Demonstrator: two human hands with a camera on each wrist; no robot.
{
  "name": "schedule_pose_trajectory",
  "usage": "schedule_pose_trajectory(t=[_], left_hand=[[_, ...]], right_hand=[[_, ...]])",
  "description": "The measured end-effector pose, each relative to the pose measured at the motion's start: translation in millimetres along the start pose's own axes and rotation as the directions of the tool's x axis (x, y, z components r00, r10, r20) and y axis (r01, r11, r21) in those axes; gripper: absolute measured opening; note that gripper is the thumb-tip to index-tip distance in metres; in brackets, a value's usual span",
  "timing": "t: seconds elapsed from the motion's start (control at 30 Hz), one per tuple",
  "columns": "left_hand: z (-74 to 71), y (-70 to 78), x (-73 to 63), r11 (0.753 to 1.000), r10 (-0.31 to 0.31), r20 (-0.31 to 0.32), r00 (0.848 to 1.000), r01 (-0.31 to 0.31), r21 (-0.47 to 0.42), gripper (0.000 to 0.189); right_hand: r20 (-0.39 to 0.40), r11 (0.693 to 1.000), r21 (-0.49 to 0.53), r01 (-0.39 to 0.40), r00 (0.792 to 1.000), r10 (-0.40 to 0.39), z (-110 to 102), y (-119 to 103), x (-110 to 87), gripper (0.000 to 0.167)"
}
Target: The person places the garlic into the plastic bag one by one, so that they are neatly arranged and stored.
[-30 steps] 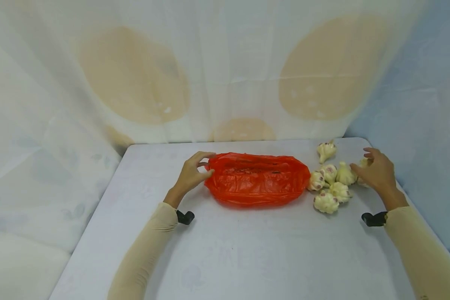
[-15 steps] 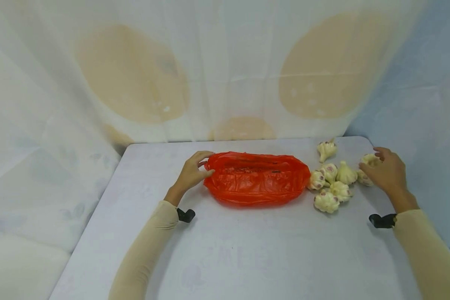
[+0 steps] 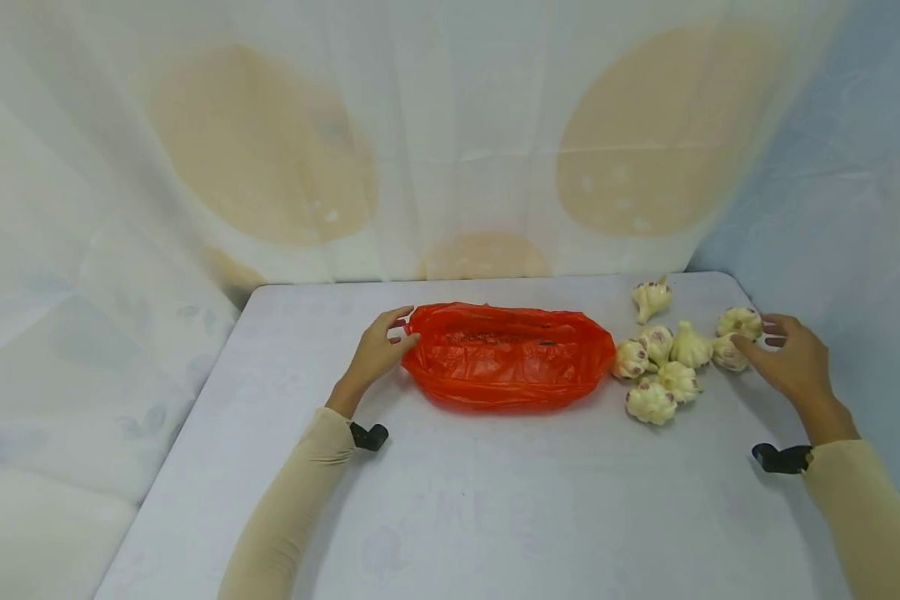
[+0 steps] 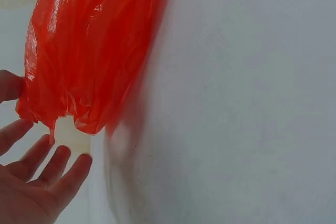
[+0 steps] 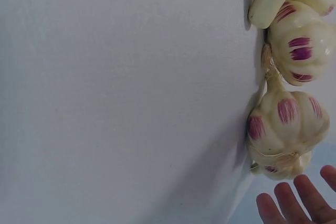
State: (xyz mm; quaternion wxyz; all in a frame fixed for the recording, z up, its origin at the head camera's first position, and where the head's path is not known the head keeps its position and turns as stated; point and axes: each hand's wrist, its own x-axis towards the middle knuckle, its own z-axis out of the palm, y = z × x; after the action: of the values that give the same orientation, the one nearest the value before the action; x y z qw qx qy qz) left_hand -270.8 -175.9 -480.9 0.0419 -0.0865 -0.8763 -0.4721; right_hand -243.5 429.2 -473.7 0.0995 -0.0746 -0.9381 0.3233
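Observation:
A red plastic bag [image 3: 506,358] lies on the table with its handle ends toward each side. My left hand [image 3: 375,350] is at the bag's left end, fingers loosely spread. In the left wrist view one digit touches the bag's edge, and the other fingers are spread below it without curling around it. At the right, two garlic bulbs [image 3: 739,323] are beside my right hand [image 3: 795,358], whose fingers are apart and hold nothing. The right wrist view has its fingertips just below a purple-streaked bulb [image 5: 289,124]; whether they touch it I cannot tell.
Several more garlic bulbs [image 3: 677,381] sit clustered against the bag's right end. One bulb [image 3: 651,298] lies apart near the table's far edge. Cloth hangings [image 3: 480,125] surround the white table [image 3: 495,517] at the back and sides.
My right hand has moved right and toward me, away from the garlic, uncovering two bulbs. My left hand has shifted slightly left at the bag's end.

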Motion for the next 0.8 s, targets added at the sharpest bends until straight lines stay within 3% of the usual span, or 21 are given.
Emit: schedule_pose_trajectory(t=[0.13,0.3,0.63,0.8], left_hand=[[-3.2,3.0,-4.7,0.996,-0.077,0.063,0.995,0.08,-0.045,0.051],[-3.9,7.7,-9.8,0.99,-0.117,0.103,0.988,0.125,-0.071,0.048],[-3.0,6.3,-10.8,0.983,-0.122,0.093,0.988,0.133,-0.126,0.044],[-4.0,5.8,-13.6,0.975,-0.151,0.095,0.984,0.164,-0.149,0.044]], right_hand=[[0.007,1.0,0.002,-0.031,1.0,0.031,0.1,-0.7,-2.0,0.08],[0.009,0.998,0.017,-0.057,0.998,0.056,0.3,-3.2,-2.1,0.082],[-0.062,0.993,0.032,-0.116,0.991,0.118,-5.8,-10.8,12.1,0.075],[0.041,0.979,0.028,-0.202,0.979,0.201,-11.6,-14.9,20.1,0.082]])
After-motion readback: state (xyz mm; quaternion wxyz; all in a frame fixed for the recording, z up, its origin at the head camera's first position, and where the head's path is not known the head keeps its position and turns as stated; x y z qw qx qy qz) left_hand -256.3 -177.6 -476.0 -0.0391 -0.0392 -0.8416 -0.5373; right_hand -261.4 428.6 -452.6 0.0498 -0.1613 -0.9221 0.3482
